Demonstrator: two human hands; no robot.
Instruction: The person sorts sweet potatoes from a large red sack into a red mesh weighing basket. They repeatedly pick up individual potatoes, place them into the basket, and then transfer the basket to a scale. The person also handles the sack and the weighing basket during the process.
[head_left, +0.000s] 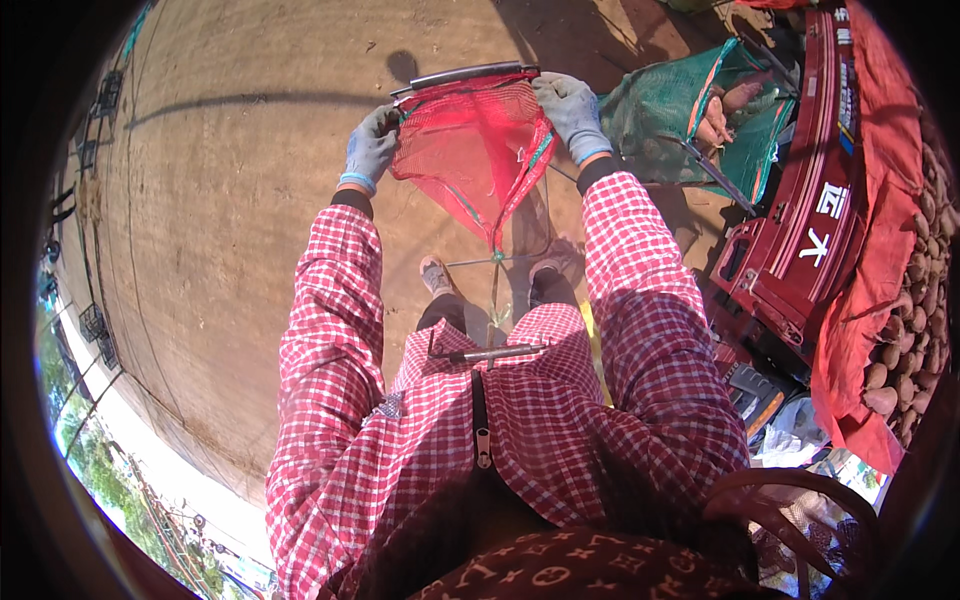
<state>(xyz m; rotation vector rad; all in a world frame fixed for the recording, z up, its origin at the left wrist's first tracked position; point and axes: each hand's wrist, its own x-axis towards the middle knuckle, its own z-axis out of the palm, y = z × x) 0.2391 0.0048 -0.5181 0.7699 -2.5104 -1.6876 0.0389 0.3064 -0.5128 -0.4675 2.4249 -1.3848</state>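
A red mesh bag with green edging is spread between my gloved hands, narrowing to a point near my feet. My left hand pinches its left side. At its upper right corner, my right hand grips the mesh beside the end of a dark metal bar. That bar runs along the bag's top edge. Closer to my body, a second metal bar with bent ends lies level in front of my checked clothing. Thin metal rods of a stand show between my shoes.
To the right, a green mesh bag with sweet potatoes hangs open on a metal frame. Beyond it stand a red vehicle side panel bearing writing, an orange-red tarp and heaped sweet potatoes. Bare ground stretches left.
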